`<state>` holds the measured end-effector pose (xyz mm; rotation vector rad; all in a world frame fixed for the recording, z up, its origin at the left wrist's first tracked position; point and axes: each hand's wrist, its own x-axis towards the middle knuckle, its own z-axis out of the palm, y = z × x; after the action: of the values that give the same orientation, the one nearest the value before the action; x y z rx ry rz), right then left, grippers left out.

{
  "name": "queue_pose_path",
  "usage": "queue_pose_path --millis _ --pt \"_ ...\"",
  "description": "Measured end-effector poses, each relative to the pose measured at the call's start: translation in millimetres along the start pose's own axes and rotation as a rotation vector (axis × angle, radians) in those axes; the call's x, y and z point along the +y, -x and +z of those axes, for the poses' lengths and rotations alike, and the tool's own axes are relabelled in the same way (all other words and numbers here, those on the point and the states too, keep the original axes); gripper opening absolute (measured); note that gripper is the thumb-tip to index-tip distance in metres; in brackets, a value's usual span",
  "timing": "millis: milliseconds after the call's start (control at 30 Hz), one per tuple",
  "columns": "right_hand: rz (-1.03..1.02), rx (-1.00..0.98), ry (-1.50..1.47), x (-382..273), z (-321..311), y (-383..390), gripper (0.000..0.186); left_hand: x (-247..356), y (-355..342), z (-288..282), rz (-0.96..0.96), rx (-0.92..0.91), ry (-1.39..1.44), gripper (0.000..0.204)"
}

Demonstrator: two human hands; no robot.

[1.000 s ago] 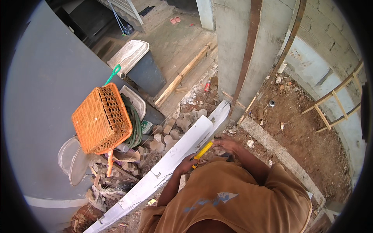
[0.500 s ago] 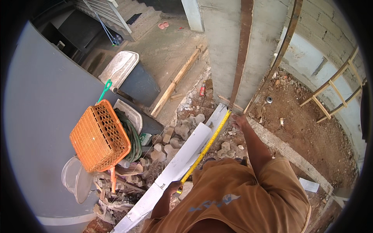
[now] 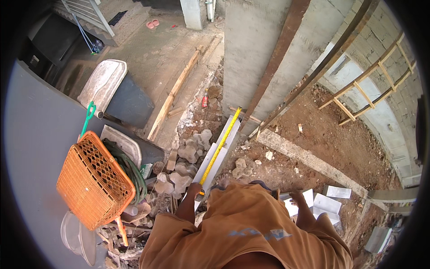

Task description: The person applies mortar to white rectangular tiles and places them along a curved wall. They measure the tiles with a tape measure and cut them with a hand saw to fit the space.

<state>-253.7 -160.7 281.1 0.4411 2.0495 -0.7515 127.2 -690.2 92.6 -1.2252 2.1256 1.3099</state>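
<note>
- Head view: a long yellow measuring tape [image 3: 220, 146] is seen drawn out straight along a long pale grey-white channel-shaped board [image 3: 221, 154] that lies on rubble and runs up to the foot of a grey concrete column [image 3: 251, 54]
- The near end of the tape is pinched at the tape case by the left hand [image 3: 195, 189], which is closed on it beside the near part of the board
- The right hand [image 3: 296, 195] is seen at the right of the brown-shirted body, above white rectangular tiles [image 3: 320, 204]; whether it is open or closed cannot be told
- Against the picture half a second earlier, the right hand has been taken away from the far end of the tape and brought back near the body, while the tape has stayed stretched along the board
- The ground is red-brown earth strewn with grey broken paving stones [image 3: 190, 154]; an orange woven plastic basket [image 3: 92, 181] hangs at the left over a grey sheet, and a wooden ladder [image 3: 367, 85] leans on a block wall at the right
</note>
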Motion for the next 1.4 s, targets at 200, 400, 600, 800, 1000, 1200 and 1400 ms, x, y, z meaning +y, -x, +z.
queue_pose_path --millis 200,400,600,800,1000,1200,1400 --pt "0.065 0.066 -0.125 58 11 40 0.037 57 8 -9 -0.318 -0.009 0.076 0.036" --pt "-0.03 0.004 -0.006 14 58 47 0.045 107 43 -36 -0.385 0.03 -0.003 0.04" --pt "-0.319 0.052 0.181 -11 67 35 0.046 134 53 -46 -0.394 0.017 -0.022 0.041" --pt "-0.179 0.033 0.082 -48 65 67 0.05 135 51 -47 -0.374 -0.015 -0.096 0.042" --pt "-0.07 -0.006 0.071 -51 68 71 0.05 68 12 -20 -0.395 -0.037 -0.05 0.043" --pt "-0.048 -0.001 0.051 -36 60 68 0.051 95 21 -25 -0.415 -0.046 -0.145 0.043" --pt "-0.052 0.006 0.074 -50 63 78 0.051 63 9 -16 -0.379 -0.058 -0.045 0.042"
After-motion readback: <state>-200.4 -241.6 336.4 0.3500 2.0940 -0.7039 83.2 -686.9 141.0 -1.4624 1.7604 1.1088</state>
